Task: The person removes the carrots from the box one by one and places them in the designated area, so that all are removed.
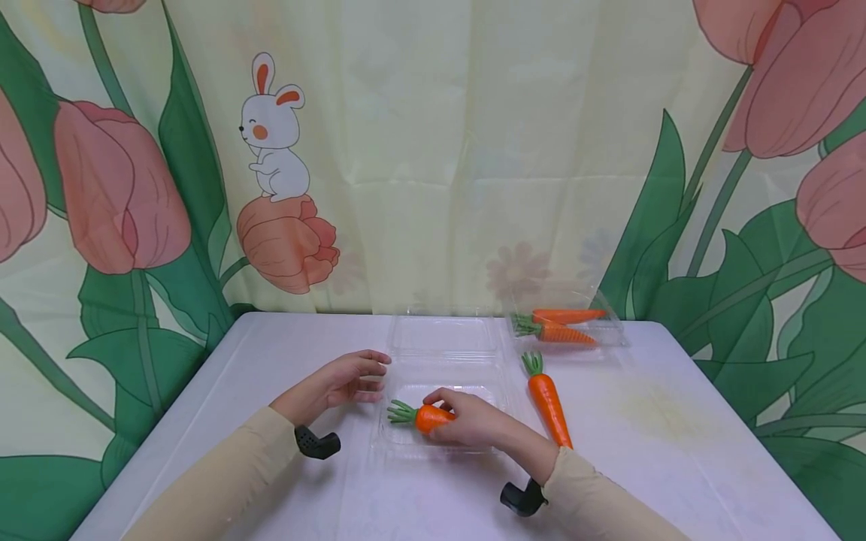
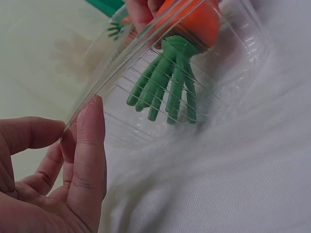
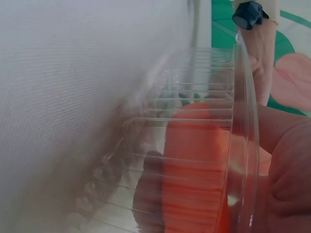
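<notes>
An opened clear plastic clamshell container [image 1: 504, 387] lies on the table, its lid [image 1: 443, 334] folded back away from me. My left hand [image 1: 348, 382] is at the container's left side; in the left wrist view its thumb and fingers pinch the rim [image 2: 121, 68]. With my right hand [image 1: 470, 421] I hold an orange carrot [image 1: 431, 417] inside the container's base, its green stems [image 2: 170, 82] pointing left. Part of that carrot is hidden under my fingers. Through the ribbed wall in the right wrist view, the carrot [image 3: 194, 165] shows blurred.
Another carrot [image 1: 549, 409] lies on the table right of the container, its tip hidden by my right arm. Behind it, a second clear container [image 1: 612, 336] holds two carrots [image 1: 568, 333]. A printed curtain [image 1: 419, 150] hangs behind the white-covered table [image 1: 676, 451].
</notes>
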Available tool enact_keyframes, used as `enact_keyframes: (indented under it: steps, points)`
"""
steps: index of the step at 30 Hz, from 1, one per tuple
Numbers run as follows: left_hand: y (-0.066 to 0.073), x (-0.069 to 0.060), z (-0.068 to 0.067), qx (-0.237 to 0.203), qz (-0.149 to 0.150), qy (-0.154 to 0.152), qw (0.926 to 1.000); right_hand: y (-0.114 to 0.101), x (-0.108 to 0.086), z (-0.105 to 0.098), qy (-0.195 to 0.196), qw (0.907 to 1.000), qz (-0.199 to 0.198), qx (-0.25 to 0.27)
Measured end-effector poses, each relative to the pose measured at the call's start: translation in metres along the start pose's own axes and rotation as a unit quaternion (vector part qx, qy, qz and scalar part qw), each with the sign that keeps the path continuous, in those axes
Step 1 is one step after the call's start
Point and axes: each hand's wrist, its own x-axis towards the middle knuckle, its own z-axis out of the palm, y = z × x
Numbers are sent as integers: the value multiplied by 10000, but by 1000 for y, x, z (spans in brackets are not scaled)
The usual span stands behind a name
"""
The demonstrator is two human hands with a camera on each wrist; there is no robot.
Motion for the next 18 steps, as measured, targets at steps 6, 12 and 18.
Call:
enact_keyframes:
  steps: [6, 12, 18]
  points:
    - [-1, 0, 0, 6, 4, -18, 10000, 0, 0, 0, -33, 10000, 66, 0]
    - [0, 0, 0, 6, -6, -22, 10000, -2, -1, 0, -34, 10000, 36, 55]
    - [0, 0, 0, 10, -31, -3, 10000, -2, 0, -1, -48, 10000, 39, 61]
